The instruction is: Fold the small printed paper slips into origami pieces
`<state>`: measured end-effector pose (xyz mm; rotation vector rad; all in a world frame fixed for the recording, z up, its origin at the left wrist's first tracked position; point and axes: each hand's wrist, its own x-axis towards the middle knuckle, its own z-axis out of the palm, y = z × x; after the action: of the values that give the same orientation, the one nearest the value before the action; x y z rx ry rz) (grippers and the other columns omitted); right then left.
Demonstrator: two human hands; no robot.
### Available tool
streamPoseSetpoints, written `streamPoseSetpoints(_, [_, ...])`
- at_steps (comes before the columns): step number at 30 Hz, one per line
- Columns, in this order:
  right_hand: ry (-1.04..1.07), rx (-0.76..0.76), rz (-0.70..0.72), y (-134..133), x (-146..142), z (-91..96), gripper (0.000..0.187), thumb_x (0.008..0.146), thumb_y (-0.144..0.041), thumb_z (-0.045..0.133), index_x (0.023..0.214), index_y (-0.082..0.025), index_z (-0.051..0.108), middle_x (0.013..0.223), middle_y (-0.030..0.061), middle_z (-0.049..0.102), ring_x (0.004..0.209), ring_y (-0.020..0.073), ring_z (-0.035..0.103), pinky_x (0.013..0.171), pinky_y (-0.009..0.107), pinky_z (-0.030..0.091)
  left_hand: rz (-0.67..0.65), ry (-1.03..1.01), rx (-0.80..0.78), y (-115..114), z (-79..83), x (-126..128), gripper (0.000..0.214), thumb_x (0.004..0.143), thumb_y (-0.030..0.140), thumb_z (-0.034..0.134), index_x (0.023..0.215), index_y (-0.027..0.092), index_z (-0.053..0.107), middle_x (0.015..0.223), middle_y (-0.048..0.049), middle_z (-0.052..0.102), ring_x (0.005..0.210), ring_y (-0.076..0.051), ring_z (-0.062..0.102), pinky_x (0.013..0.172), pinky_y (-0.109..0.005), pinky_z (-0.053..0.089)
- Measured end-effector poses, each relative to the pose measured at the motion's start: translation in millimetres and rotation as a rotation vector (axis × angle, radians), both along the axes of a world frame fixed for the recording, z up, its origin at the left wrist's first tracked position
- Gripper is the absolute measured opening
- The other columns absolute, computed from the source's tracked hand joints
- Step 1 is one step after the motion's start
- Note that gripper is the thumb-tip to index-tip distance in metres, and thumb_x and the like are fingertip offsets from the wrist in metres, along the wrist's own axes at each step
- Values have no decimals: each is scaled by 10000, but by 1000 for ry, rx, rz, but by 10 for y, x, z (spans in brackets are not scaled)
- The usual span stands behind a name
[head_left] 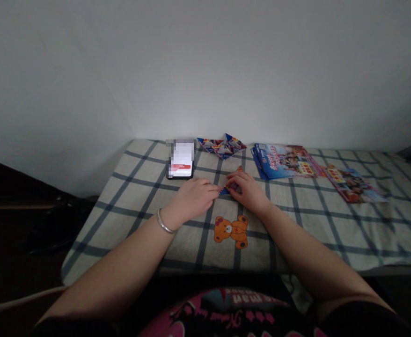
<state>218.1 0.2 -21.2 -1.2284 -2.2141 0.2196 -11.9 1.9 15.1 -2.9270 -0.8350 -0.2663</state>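
Note:
Between my two hands is a small piece of folded printed paper (224,190), blue with some orange, lying low on the checked tablecloth. My left hand (199,195), with a silver bangle at its wrist, has its fingertips closed at the paper's left edge. My right hand (246,188) pinches the same piece from the right, and its fingers hide much of it. Just beyond the hands, several folded paper triangles (223,148) with a colourful print rest near the wall.
A phone (181,159) with a lit screen lies at the back left. To the right is a stack of printed leaflets (284,161), with more leaflets (358,184) beside it. A bear picture (231,231) decorates the tablecloth (138,187). A pale wall (205,70) borders the table behind.

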Motion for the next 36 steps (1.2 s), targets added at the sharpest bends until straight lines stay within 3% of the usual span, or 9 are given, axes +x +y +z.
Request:
streamPoseSetpoints(4, [-48, 27, -117, -4, 55, 4, 273, 818, -244, 693, 1085, -202, 652, 1341, 135, 576, 1327, 321, 458, 1120, 558, 363, -30, -45, 10, 8, -72, 27, 233, 898, 148, 553, 1076, 182, 701, 1183, -15, 706, 1030, -218, 608, 850, -377, 503])
streamPoseSetpoints(11, [-56, -55, -164, -7, 85, -52, 472, 858, -286, 607, 1309, -164, 546, 1443, 159, 498, 1357, 276, 450, 1142, 471, 370, -16, -91, -9, -72, -82, 99, 267, 916, 194, 566, 1169, 192, 653, 1143, -40, 704, 1036, -225, 594, 873, -388, 494])
streamPoseSetpoints(19, [-307, -164, -278, -71, -36, 14, 764, 836, -408, 578, 1506, -127, 341, 1604, 178, 266, 1489, 331, 226, 1211, 556, 139, 23, -43, 14, -145, -42, 158, 173, 888, 166, 577, 1036, 175, 665, 1132, -48, 679, 1000, -239, 570, 827, -397, 494])
streamPoseSetpoints(29, [-372, -220, -318, -65, -49, 80, 827, 819, -410, 555, 1549, -155, 262, 1621, 110, 252, 1513, 339, 109, 1213, 552, 111, 11, -34, 13, -115, -51, 147, 123, 857, 171, 605, 973, 175, 646, 1131, -41, 671, 1011, -235, 555, 855, -397, 478])
streamPoseSetpoints(36, [-349, -244, -316, -49, -25, 67, 798, 815, -304, 500, 1556, -167, 234, 1613, 90, 279, 1511, 327, 124, 1215, 547, 120, -5, -23, 29, -90, -69, 134, 117, 863, 185, 618, 975, 183, 651, 1126, -39, 670, 1018, -239, 543, 852, -396, 468])
